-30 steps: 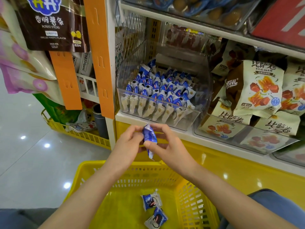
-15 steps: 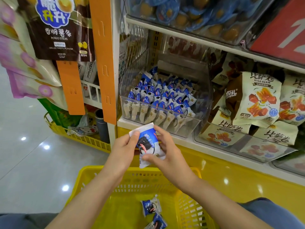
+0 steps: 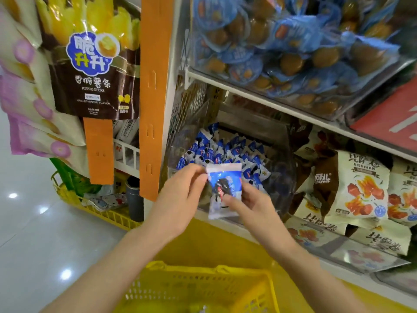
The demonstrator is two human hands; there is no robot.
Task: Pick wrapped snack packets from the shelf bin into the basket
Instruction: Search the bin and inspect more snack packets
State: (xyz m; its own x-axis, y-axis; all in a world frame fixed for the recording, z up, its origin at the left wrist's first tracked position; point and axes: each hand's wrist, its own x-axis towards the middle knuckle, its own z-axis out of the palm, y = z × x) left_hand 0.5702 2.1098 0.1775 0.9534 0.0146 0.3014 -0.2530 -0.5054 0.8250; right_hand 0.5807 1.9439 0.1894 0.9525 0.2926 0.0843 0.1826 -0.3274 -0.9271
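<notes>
A blue and white wrapped snack packet [image 3: 224, 190] is held flat and upright between both hands, in front of the clear shelf bin [image 3: 279, 177]. My left hand [image 3: 180, 199] pinches its upper left corner. My right hand [image 3: 250, 204] grips its lower right side. Behind the packet the bin holds several more blue and white packets [image 3: 225, 150]. The yellow basket [image 3: 203, 283] sits below my forearms at the bottom of the view; its inside is mostly out of view.
Cream and brown snack bags [image 3: 361, 190] fill the bin to the right. Blue wrapped snacks [image 3: 293, 46] lie on the shelf above. An orange hanging strip [image 3: 153, 98] and a potato stick bag [image 3: 92, 64] hang at the left. A yellow floor basket [image 3: 97, 208] stands by the shelf post.
The packet has turned from edge-on to flat and has risen towards the bin. The view has tilted up, so the basket's contents have left the frame.
</notes>
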